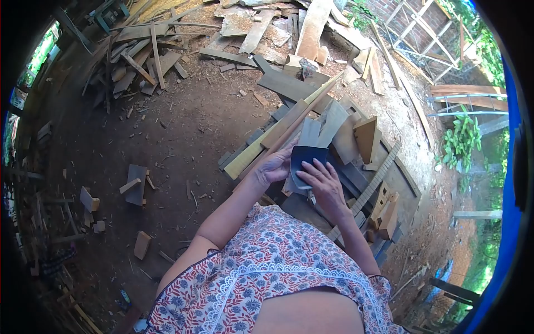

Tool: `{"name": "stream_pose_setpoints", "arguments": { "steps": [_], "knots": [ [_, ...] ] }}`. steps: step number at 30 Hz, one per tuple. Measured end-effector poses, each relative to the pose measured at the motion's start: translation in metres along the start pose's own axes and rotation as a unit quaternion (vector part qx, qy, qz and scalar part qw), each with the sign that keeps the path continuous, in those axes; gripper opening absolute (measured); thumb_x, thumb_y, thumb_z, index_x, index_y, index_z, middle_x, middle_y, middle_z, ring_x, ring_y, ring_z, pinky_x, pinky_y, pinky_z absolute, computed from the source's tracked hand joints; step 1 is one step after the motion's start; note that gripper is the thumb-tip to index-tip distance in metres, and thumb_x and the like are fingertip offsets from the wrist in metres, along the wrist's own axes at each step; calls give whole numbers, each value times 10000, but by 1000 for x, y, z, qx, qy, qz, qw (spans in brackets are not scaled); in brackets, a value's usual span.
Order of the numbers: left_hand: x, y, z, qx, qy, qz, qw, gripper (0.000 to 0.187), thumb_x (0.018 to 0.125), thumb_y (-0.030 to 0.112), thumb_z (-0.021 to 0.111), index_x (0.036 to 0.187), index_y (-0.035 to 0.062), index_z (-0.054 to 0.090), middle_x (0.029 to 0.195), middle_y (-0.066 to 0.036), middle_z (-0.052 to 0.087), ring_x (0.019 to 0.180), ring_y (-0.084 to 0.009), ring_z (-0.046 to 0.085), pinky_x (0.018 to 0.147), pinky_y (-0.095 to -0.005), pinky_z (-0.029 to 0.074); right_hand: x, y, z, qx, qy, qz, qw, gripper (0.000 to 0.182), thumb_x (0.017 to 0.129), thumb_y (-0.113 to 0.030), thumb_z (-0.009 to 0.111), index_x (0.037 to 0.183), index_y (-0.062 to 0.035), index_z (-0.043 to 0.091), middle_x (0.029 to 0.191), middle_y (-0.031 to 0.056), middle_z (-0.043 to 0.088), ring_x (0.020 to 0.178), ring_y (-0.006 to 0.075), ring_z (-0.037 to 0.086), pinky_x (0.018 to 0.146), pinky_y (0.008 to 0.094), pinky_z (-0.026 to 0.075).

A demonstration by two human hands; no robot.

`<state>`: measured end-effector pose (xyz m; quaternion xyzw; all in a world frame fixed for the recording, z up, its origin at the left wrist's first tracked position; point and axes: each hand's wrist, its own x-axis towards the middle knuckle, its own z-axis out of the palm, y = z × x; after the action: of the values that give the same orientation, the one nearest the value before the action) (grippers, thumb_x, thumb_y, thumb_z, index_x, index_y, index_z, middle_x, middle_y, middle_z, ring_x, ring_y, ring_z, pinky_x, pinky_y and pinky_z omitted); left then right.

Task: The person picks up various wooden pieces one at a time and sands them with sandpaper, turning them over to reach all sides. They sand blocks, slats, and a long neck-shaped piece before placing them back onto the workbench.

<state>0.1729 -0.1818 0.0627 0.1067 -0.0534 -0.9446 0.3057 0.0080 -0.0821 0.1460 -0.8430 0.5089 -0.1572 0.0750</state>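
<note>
A dark, curved sheet that looks like sandpaper (pixel 303 154) is in front of me, its lower edge curling to a paler underside. My right hand (pixel 326 188) has its fingers pressed on the sheet's face, the thumb side hidden. My left hand (pixel 272 167) grips from the left side; its fingertips go out of sight behind the sheet. A flat greyish wooden piece (pixel 310 132) shows just past the sheet's top edge, and the left hand seems to hold it, though the contact is hidden. Beneath both hands lies a worktop crowded with boards, including a long pale yellow strip (pixel 245 160).
A wooden block with holes (pixel 382 206) and an angled wooden box shape (pixel 367 139) lie on the right. Scrap timber (pixel 133 61) is heaped at the far left. Small wooden stools or blocks (pixel 136 186) stand on the dirt floor. A blue tarp (pixel 509 222) hangs along the right edge.
</note>
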Motion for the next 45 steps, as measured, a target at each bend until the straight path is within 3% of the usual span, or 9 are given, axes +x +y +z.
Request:
{"name": "stream_pose_setpoints", "arguments": {
  "steps": [12, 17, 20, 24, 30, 39, 41, 43, 45],
  "knots": [
    [-10, -6, -2, -17, -47, -72, 996, 441, 924, 280, 523, 1294, 61, 423, 1139, -124, 551, 1017, -198, 596, 752, -321, 558, 20, 51, -11, 48, 177, 192, 964, 489, 759, 52, 541, 1208, -141, 557, 1279, 76, 530, 1182, 304, 490, 1012, 428, 365],
    [10, 0, 0, -38, 150, 21, 988, 430, 925, 397, 498, 1198, 65, 507, 942, -98, 605, 761, -152, 628, 611, -274, 554, 7, -20, -2, 85, 130, -6, 988, 528, 692, 37, 587, 1184, -154, 575, 1273, 69, 535, 1199, 298, 486, 1021, 466, 349],
    [-4, -4, 4, 52, 89, -39, 994, 405, 934, 370, 485, 1195, 61, 507, 965, -97, 604, 790, -172, 633, 644, -277, 560, 3, -46, 14, 98, 59, -47, 992, 545, 710, 9, 606, 1220, -179, 562, 1301, 66, 516, 1216, 293, 474, 1038, 460, 333],
    [2, -26, -18, 35, 111, 58, 991, 357, 934, 311, 494, 1187, 59, 511, 986, -99, 618, 831, -179, 639, 677, -301, 560, 6, -26, 23, 114, 94, 14, 989, 549, 720, 26, 589, 1231, -171, 554, 1309, 77, 510, 1214, 304, 474, 1032, 455, 345],
    [-2, -37, 30, 52, 52, -77, 994, 370, 949, 314, 464, 1173, 25, 519, 986, -122, 602, 817, -193, 610, 630, -281, 534, -2, 39, 21, 104, 218, 192, 951, 429, 809, 30, 531, 1219, -96, 544, 1295, 138, 505, 1218, 335, 456, 1007, 414, 385],
    [47, -126, 40, 329, 77, -234, 911, 420, 954, 273, 455, 1321, 80, 392, 1055, -51, 572, 866, -118, 582, 725, -269, 516, -155, 55, -5, 145, 397, 511, 748, 331, 934, -66, 460, 1263, -59, 498, 1256, 130, 548, 1132, 235, 553, 909, 308, 448],
    [74, -161, 21, 361, 74, -270, 889, 290, 950, 187, 438, 1211, 62, 444, 1056, -76, 576, 893, -153, 591, 781, -321, 515, -229, 57, 13, 62, 406, 567, 714, 224, 946, -143, 476, 1084, -7, 588, 1082, 171, 623, 909, 247, 628, 761, 328, 478],
    [99, -205, -5, 381, 85, -294, 873, 248, 939, 177, 452, 1157, 59, 457, 1038, -77, 579, 891, -158, 594, 787, -330, 514, -281, 39, -2, 28, 347, 721, 599, 470, 949, -322, 502, 633, 18, 433, 591, 142, 436, 575, 196, 336, 545, 409, 334],
    [110, -249, -10, 378, 113, -310, 865, 188, 917, 160, 479, 1073, 55, 479, 1006, -73, 583, 881, -167, 596, 788, -342, 512, -315, 26, -11, 3, 444, 728, 521, 498, 947, -361, 489, 652, 37, 450, 607, 157, 464, 572, 212, 374, 551, 406, 345]
  ]
}}
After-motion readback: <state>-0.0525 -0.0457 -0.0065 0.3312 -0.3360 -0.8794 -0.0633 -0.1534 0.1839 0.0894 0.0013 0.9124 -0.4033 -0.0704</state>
